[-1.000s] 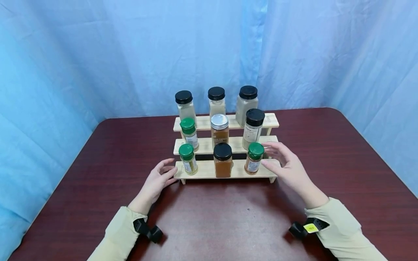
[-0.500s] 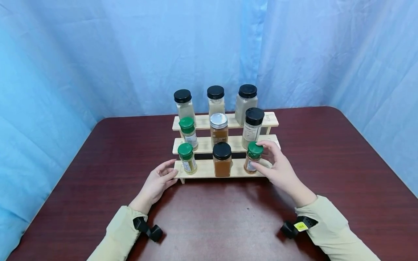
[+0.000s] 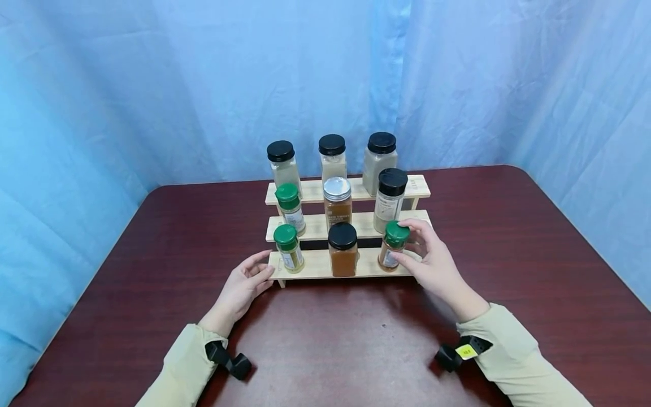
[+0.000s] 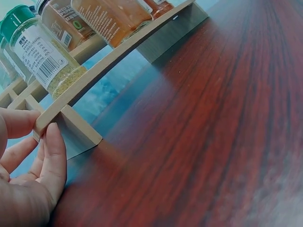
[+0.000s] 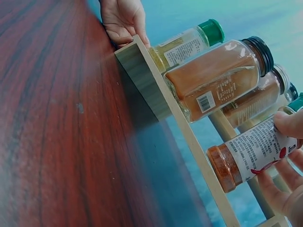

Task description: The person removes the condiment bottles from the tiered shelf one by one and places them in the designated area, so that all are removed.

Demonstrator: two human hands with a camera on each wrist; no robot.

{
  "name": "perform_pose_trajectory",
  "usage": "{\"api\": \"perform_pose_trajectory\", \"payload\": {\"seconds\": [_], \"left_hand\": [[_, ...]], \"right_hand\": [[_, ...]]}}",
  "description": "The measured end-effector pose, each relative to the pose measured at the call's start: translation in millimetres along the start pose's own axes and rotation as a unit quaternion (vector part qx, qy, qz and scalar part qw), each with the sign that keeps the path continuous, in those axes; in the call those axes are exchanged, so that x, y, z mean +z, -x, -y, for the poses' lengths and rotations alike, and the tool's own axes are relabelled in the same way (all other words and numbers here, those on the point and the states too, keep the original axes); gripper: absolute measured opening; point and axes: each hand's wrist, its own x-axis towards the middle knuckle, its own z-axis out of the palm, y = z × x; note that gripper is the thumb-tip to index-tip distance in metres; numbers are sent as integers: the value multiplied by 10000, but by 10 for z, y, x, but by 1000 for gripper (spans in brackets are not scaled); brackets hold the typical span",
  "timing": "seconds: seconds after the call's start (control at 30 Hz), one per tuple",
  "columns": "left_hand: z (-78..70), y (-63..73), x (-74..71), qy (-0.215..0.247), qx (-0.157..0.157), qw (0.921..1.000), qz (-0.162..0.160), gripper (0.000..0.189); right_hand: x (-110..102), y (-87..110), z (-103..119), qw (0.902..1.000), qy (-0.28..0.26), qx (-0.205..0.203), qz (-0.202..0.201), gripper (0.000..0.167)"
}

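A three-tier wooden spice rack (image 3: 316,264) holds several jars in rows. My left hand (image 3: 241,291) pinches the left end of its lowest shelf; in the left wrist view, thumb and fingers meet around the shelf edge (image 4: 71,90). At the right end of that shelf, my right hand (image 3: 434,265) grips a small green-capped spice jar (image 3: 394,234). This jar has reddish contents and a white label (image 5: 262,146) in the right wrist view. Its base is at the shelf; whether it touches is hard to tell. Beside it stands a square black-lidded jar (image 3: 343,254) of orange-brown powder.
Another green-capped jar (image 3: 288,249) stands at the lower left. The middle tier bears a silver-lidded jar (image 3: 338,203) between two others. Black-lidded jars (image 3: 380,164) line the top tier. Blue curtains (image 3: 325,73) hang behind the dark red table (image 3: 325,350).
My right hand has moved left and closed its fingers on the green-capped jar at the lower right. My left hand stays at the rack's left end. The view has shifted slightly.
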Motion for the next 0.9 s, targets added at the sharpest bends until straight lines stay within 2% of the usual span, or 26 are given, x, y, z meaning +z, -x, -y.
{"api": "perform_pose_trajectory", "payload": {"seconds": [0.23,0.7,0.9], "left_hand": [[20,1,0,55,18,10000,-13,51],[11,-3,5,101,-19,9999,-29,51],[16,1,13,91,-9,10000,-24,51]], "right_hand": [[-51,-11,37,9995,-135,-245,-165,54],[-342,-61,155,9990,-7,-123,-424,57],[-445,-71,158,9969,-334,-236,-670,59]]}}
